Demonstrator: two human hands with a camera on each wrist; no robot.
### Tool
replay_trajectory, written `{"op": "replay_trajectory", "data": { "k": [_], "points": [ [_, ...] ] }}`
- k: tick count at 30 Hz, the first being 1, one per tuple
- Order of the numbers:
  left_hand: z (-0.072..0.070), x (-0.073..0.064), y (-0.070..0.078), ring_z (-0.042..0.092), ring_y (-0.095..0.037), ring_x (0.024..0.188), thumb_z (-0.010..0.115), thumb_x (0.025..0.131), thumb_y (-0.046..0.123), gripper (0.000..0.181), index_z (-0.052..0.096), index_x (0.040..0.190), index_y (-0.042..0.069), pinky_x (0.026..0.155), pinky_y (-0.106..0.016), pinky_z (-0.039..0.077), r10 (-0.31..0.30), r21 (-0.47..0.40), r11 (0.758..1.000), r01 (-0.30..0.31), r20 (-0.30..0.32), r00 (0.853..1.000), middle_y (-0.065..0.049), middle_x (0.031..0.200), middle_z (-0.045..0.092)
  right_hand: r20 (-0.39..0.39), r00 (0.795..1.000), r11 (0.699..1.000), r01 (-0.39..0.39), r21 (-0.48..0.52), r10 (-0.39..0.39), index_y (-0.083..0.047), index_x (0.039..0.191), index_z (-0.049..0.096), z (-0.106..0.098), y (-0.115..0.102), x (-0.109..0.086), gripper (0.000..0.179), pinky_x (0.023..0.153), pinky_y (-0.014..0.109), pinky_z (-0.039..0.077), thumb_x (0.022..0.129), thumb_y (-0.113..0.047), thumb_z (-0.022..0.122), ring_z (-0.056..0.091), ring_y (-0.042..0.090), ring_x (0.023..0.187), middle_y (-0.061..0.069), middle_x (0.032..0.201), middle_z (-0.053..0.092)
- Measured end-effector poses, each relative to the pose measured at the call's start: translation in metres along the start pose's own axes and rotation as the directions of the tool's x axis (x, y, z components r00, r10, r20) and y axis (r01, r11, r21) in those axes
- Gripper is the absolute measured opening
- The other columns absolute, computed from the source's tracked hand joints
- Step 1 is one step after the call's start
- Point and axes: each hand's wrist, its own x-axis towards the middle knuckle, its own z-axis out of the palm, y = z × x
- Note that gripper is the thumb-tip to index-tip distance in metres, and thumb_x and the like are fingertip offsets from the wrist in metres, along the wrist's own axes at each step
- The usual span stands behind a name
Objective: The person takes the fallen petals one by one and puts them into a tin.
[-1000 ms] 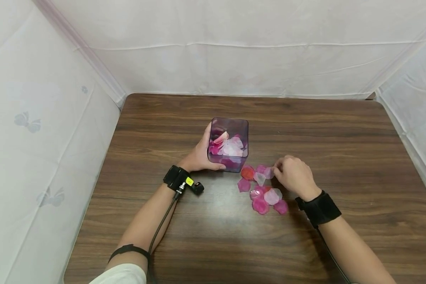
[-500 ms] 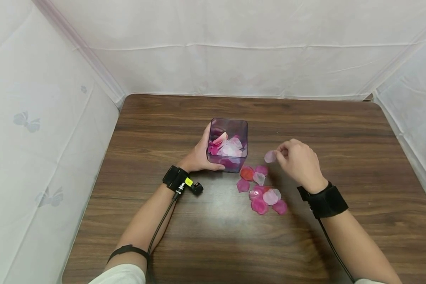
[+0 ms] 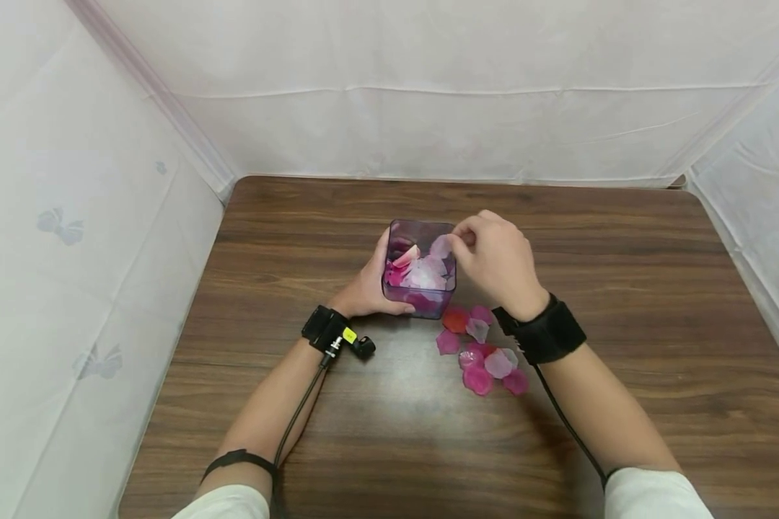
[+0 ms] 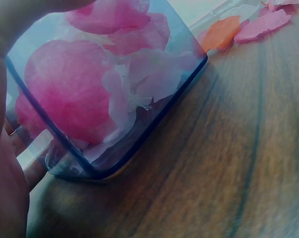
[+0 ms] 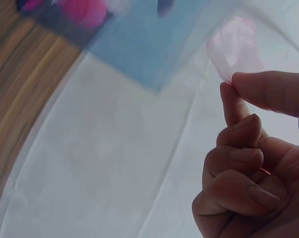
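A see-through purple square container (image 3: 419, 304) stands on the table, partly filled with pink and white petals (image 3: 425, 275). My left hand (image 3: 368, 288) grips it from the left side, thumb across its near face; the left wrist view shows pink petals (image 4: 70, 89) through the wall. Over the container's right rim is my right hand (image 3: 496, 254). Its thumb and index finger pinch a pale pink petal (image 5: 236, 49), while the other fingers are curled in. In the head view that petal hangs at the container's opening.
Several loose petals, pink, white and a red one (image 3: 456, 319), lie on the wooden table (image 3: 363, 447) just right of and nearer than the container. White curtains (image 3: 428, 137) surround the table at the back and sides. Cables run along both forearms.
My right hand has lifted the pale petal off the loose pile and carried it up and left to the container's opening. My left hand keeps its hold on the container.
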Motion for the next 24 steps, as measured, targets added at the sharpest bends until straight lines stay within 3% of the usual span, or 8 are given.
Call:
{"op": "replay_trajectory", "data": {
  "k": [6,15,18,24],
  "points": [
    [0.000,-0.002,0.029,0.038,-0.033,0.135,0.093,0.065,0.011,0.135,-0.004,0.160,0.014,0.115,-0.047,0.031,-0.008,-0.028,1.000,0.009,0.019,1.000,-0.022,0.150,0.034,0.062,0.998,0.996,0.016,-0.087,-0.011,-0.003,0.096,0.076,0.021,-0.008,0.022,0.019,0.055,0.040,0.052,0.096,-0.020,0.068,0.061,0.024,0.070,0.010,0.085,0.063],
    [0.002,0.002,0.034,0.037,-0.035,0.136,0.092,0.064,0.005,0.135,-0.003,0.159,0.010,0.116,-0.048,0.030,0.024,-0.016,1.000,-0.023,0.030,0.999,-0.025,0.151,0.033,0.080,0.996,0.996,-0.033,-0.089,0.041,-0.003,0.099,0.077,0.015,-0.001,0.020,0.021,0.058,0.040,0.052,0.095,-0.024,0.071,0.061,0.024,0.074,0.010,0.087,0.063],
    [0.001,0.001,0.034,0.035,-0.036,0.138,0.092,0.064,0.006,0.135,-0.004,0.159,0.010,0.116,-0.051,0.029,0.022,-0.020,1.000,-0.021,0.033,0.999,-0.025,0.152,0.030,0.059,0.997,0.996,-0.040,-0.083,0.045,-0.003,0.099,0.077,0.006,0.004,0.015,0.021,0.060,0.040,0.052,0.096,-0.023,0.070,0.062,0.024,0.076,0.010,0.087,0.063],
    [0.002,0.002,0.006,0.033,-0.030,0.141,0.095,0.061,0.007,0.144,-0.007,0.161,0.022,0.117,-0.049,0.028,0.011,0.009,1.000,-0.012,0.020,1.000,-0.017,0.157,0.027,0.063,0.995,0.994,-0.067,-0.081,0.072,-0.003,0.094,0.076,-0.003,0.023,-0.010,0.017,0.060,0.041,0.051,0.095,-0.019,0.070,0.062,0.025,0.074,0.010,0.085,0.063]
  ]
}}
